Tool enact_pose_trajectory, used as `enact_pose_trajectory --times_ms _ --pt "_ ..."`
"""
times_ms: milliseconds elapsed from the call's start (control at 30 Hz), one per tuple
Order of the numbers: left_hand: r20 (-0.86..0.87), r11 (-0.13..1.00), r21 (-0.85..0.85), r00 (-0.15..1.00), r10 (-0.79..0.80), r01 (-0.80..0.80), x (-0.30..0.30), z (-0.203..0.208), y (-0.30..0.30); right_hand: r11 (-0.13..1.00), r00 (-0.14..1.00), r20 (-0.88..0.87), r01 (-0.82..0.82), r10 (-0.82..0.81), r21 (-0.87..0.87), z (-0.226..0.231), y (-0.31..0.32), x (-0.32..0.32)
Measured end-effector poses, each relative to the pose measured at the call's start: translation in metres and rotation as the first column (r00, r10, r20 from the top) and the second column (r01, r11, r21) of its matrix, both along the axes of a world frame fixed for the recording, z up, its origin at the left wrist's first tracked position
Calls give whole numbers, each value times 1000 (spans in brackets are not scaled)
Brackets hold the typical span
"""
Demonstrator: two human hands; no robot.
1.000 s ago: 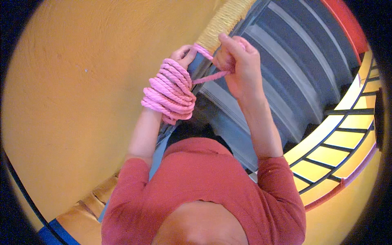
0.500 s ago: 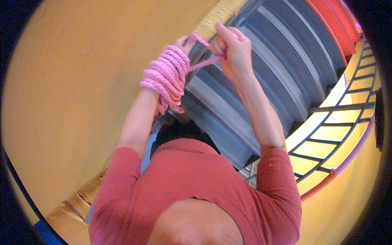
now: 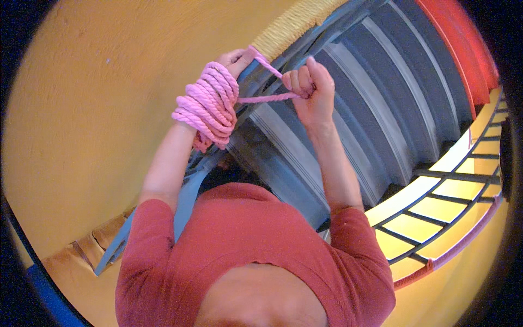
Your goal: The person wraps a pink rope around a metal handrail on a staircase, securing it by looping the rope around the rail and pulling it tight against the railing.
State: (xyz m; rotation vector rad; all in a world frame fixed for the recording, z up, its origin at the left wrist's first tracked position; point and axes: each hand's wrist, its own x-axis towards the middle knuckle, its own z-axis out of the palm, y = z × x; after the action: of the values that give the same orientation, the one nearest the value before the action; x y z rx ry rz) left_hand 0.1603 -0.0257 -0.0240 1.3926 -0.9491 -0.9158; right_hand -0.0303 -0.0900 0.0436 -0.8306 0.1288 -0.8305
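A thick coil of pink rope (image 3: 210, 103) is looped many times around my left wrist and forearm. My left hand (image 3: 235, 59) is closed at the handrail, beside the end of its yellow cord wrapping (image 3: 291, 27). Pink rope comes out at the left thumb and runs to my right hand (image 3: 310, 87). That hand is a fist around the rope, thumb up, to the right of the rail. From the fist a second length leads back to the coil. How the left fingers sit under the rail is hidden.
Dark grey stairs (image 3: 354, 109) with lighter edges lie beneath my hands. A yellow wall (image 3: 98, 109) stands close on the left. At the right are a black railing (image 3: 452, 174) with a wrapped rail (image 3: 468, 234) and a red panel (image 3: 463, 49). A blue metal bar (image 3: 188, 201) runs by my left side.
My right fist has moved down and slightly away from the left hand, lengthening the rope between them. The left hand stays at the wrapping's end. The view has shifted a little.
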Motion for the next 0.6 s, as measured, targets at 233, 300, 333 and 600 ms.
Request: enact_pose_trajectory --times_ms 233,300,333,600 --pt "28 997 -79 1000 1 2 -18 31 11 797 994 87 -5 -60 604 -46 -27 26" --pt "72 1000 -4 997 19 -18 -16 33 16 720 998 35 14 -53 694 -54 -40 46" --pt "85 999 -6 996 36 -35 -15 29 16 713 1000 2 14 -22 701 -60 -47 57" --pt "468 972 -26 857 217 -232 -18 25 20 704 980 -141 2 140 710 -87 -47 115"
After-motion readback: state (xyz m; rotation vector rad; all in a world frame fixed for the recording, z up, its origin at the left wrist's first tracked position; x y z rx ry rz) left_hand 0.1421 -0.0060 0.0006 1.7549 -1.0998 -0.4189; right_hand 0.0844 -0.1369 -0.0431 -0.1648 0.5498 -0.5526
